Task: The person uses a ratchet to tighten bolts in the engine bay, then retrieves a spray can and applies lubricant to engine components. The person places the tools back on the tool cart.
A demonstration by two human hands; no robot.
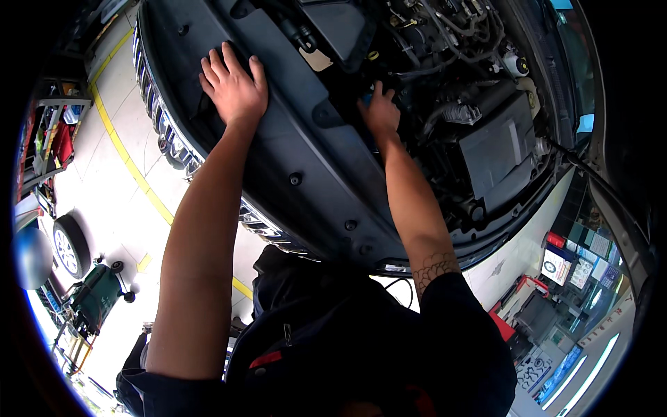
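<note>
Left hand (236, 89): open, fingers spread, palm down on the black front panel (292, 135), upper left of the frame; we judge it a brace for leaning. Right hand (381, 113): upper centre, lowered into the engine bay (431, 73), seemingly to reach low; fingers partly bent near a small blue part (367, 99); whether gripping it, we cannot tell.
</note>
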